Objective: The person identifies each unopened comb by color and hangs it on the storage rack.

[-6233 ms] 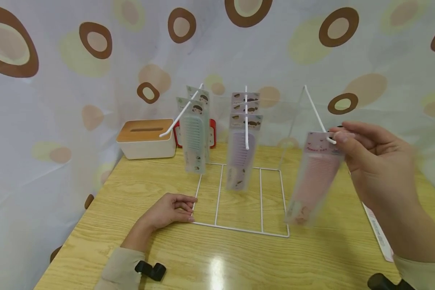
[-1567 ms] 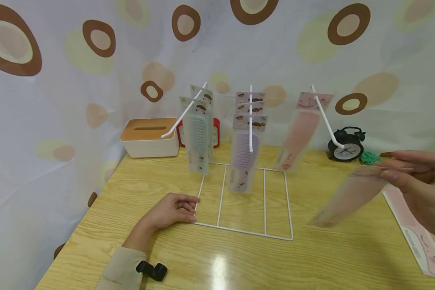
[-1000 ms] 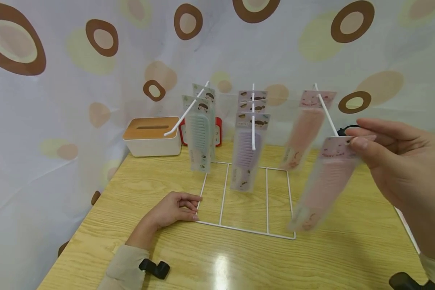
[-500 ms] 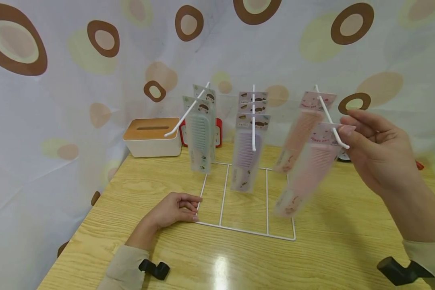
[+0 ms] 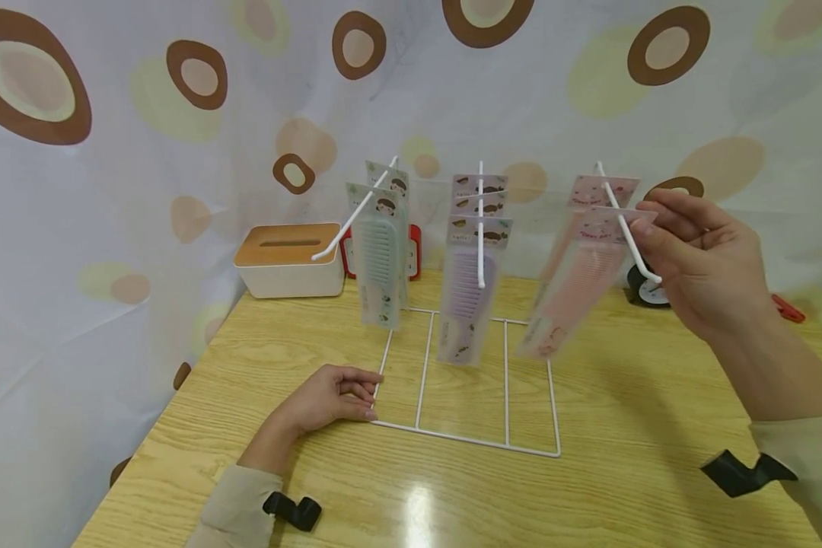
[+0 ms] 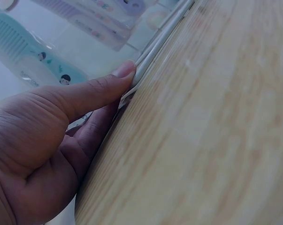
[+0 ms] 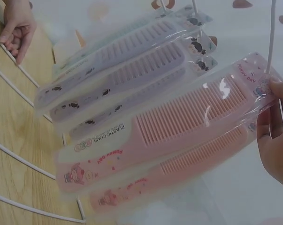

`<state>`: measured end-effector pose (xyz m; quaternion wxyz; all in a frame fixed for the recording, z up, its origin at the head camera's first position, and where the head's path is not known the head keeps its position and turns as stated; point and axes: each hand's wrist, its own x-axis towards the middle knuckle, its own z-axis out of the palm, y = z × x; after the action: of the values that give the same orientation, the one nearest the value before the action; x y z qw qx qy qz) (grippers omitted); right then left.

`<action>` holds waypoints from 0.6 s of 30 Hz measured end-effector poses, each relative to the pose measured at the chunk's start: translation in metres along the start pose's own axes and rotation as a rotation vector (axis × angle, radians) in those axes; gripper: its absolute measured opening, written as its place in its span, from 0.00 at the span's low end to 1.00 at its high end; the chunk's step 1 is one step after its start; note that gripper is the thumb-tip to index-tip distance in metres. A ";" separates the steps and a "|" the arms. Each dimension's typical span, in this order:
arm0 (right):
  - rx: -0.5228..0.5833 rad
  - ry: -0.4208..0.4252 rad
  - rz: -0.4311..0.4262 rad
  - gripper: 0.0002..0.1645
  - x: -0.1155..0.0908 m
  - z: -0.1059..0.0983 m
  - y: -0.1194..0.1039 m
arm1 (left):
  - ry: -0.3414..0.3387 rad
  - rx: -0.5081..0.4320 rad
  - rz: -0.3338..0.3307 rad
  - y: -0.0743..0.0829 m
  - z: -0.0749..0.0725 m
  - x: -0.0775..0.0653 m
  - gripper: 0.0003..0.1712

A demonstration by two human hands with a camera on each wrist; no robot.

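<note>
My right hand [image 5: 705, 266] pinches the top corner of a packaged pink comb [image 5: 585, 285] between thumb and fingers. The comb's card is threaded on the right hook [image 5: 633, 243] of a white wire display rack [image 5: 466, 436]. Behind it on the same hook hangs another pink comb [image 7: 202, 152]. My left hand [image 5: 332, 397] pinches the rack's base at its front left corner; in the left wrist view the thumb [image 6: 103, 89] lies on the wire. Purple combs [image 5: 469, 293] hang from the middle hook, green combs [image 5: 377, 259] from the left one.
A white tissue box [image 5: 288, 278] with a wooden lid stands at the back left of the wooden table [image 5: 356, 495]. A red-framed object [image 5: 414, 251] sits behind the green combs. At the right are a black alarm clock [image 5: 651, 295], partly hidden, and a small red object [image 5: 788, 308].
One pink comb went onto the right hook earlier. My right hand then brought a second from the right, threaded it on and slid it back along the hook. My left hand stays on the base.
</note>
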<state>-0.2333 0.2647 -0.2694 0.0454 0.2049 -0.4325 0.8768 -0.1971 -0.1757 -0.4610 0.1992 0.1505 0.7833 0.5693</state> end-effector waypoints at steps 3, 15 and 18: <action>0.013 -0.031 -0.015 0.23 -0.002 -0.003 0.000 | 0.001 0.006 -0.004 -0.001 0.000 -0.001 0.32; -0.476 -0.020 0.037 0.33 -0.023 -0.084 -0.011 | -0.005 -0.017 0.004 0.000 0.000 -0.001 0.32; -0.650 -0.001 0.065 0.34 -0.027 -0.114 -0.014 | -0.003 -0.018 0.006 0.000 0.000 0.000 0.32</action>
<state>-0.2420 0.3646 -0.3315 0.0805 0.1663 -0.6961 0.6938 -0.1968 -0.1757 -0.4610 0.1999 0.1519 0.7773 0.5769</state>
